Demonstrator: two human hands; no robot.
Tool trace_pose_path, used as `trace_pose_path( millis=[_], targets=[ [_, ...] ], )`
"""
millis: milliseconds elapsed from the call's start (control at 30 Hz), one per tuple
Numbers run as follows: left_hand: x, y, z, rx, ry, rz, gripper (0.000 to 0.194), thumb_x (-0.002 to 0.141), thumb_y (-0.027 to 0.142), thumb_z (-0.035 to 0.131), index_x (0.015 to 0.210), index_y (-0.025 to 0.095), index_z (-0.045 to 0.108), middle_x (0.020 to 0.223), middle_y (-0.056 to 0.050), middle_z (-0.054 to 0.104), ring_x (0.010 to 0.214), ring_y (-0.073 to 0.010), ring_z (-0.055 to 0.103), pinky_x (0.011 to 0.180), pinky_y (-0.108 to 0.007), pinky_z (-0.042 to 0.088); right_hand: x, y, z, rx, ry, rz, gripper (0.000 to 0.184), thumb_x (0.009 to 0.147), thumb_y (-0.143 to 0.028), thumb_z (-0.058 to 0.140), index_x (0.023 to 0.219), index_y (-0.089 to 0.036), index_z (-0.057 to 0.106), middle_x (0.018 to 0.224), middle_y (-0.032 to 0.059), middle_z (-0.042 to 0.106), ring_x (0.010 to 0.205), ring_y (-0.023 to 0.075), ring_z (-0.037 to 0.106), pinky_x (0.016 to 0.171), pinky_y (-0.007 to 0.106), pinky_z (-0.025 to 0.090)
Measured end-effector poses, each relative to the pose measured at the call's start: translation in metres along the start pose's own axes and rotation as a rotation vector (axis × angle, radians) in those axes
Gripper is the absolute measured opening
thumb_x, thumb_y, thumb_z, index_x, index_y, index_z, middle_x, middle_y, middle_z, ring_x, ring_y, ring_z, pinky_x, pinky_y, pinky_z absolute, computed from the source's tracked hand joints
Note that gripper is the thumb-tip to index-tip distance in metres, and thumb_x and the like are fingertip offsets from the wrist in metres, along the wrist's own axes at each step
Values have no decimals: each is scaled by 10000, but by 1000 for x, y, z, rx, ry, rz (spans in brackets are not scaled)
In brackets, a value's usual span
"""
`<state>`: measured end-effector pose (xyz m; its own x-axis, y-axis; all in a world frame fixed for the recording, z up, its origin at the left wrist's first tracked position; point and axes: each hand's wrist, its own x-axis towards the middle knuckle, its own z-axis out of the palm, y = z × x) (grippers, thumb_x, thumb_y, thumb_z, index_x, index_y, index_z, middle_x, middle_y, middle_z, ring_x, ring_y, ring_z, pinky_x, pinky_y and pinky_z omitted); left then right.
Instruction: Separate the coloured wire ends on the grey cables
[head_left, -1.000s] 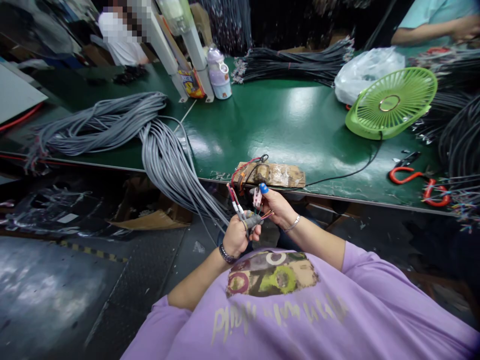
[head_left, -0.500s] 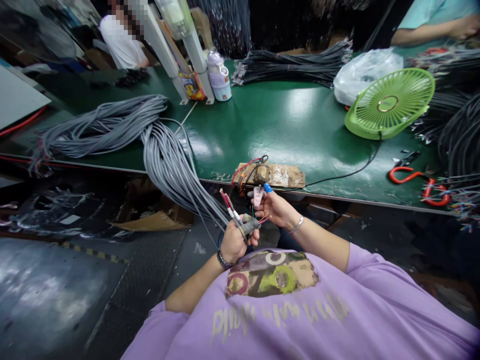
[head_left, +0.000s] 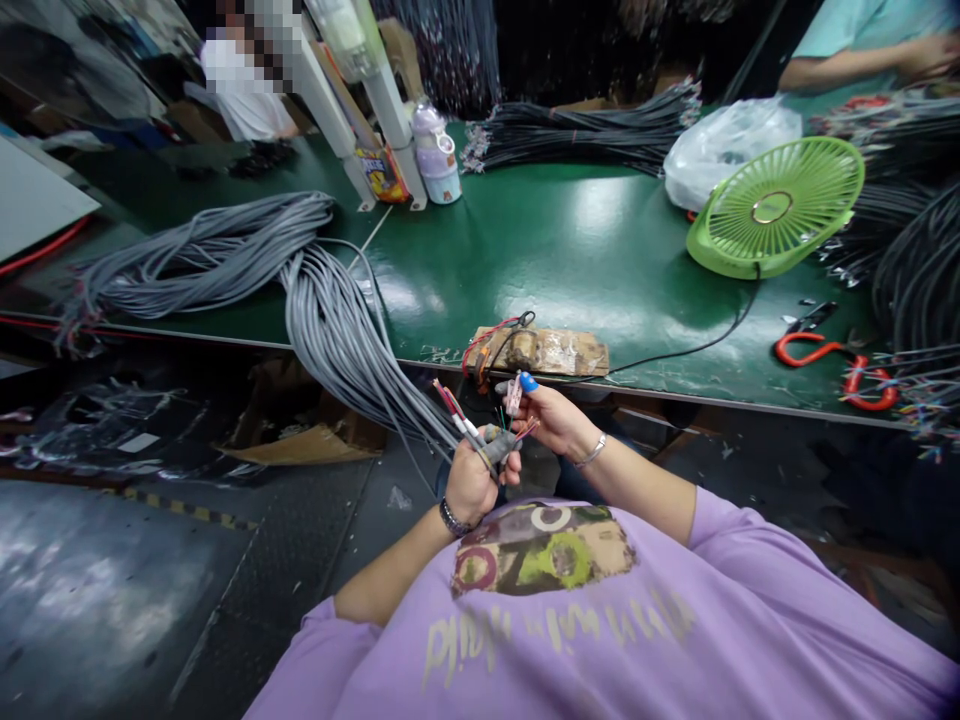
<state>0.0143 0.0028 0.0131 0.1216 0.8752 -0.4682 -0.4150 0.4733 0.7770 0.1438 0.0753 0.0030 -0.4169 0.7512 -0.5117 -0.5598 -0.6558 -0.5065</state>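
Note:
My left hand [head_left: 472, 482] is closed around the ends of several grey cables [head_left: 352, 340], which run over the bench edge. Stripped red and white wires [head_left: 454, 407] stick up beside its thumb. Thin green and orange wires spread from the cable ends toward the other hand. Just to the right, my right hand [head_left: 553, 418] has a blue cover [head_left: 529, 382] on a fingertip. It pinches a small pale pink piece [head_left: 514, 396], whose exact kind I cannot make out. The curled fingers sit close to the thin wire ends, and whether they touch is unclear.
A taped wooden block [head_left: 574, 352] with red and black leads lies at the edge of the green bench [head_left: 600, 240]. Farther right are a green fan [head_left: 780, 208] and orange-handled scissors [head_left: 859, 372]. A bottle [head_left: 436, 160] and black cable bundles [head_left: 577, 135] stand behind. Co-workers are beyond.
The pale pink piece has turned slightly in my right hand, and its fingers have shifted a little. My left hand keeps its hold on the cables, almost unmoved.

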Motion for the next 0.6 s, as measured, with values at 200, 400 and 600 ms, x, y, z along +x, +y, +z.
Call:
trace_pose_path(
  millis=[200,400,600],
  targets=[
    [3,-1,3,-15,68,37,300,651,377,742,681,148,551,504,13,604,360,-80,517,345,-155,321,1,2,-3,13,-24,-5,270,843,-393,645,827,-126,676,683,12,619,541,81,526,496,204,473],
    [2,-3,4,36,43,46,290,673,385,723,669,145,560,507,4,610,362,-79,524,347,-155,295,5,5,-5,20,7,-19,259,835,-385,658,846,-128,688,679,9,630,548,82,553,498,191,487],
    [1,-5,3,86,19,45,315,682,409,719,634,142,556,496,-2,603,362,-84,523,347,-162,290,6,6,-7,18,-5,-25,267,820,-394,677,868,-132,686,688,10,640,562,83,571,529,193,513]
  ],
)
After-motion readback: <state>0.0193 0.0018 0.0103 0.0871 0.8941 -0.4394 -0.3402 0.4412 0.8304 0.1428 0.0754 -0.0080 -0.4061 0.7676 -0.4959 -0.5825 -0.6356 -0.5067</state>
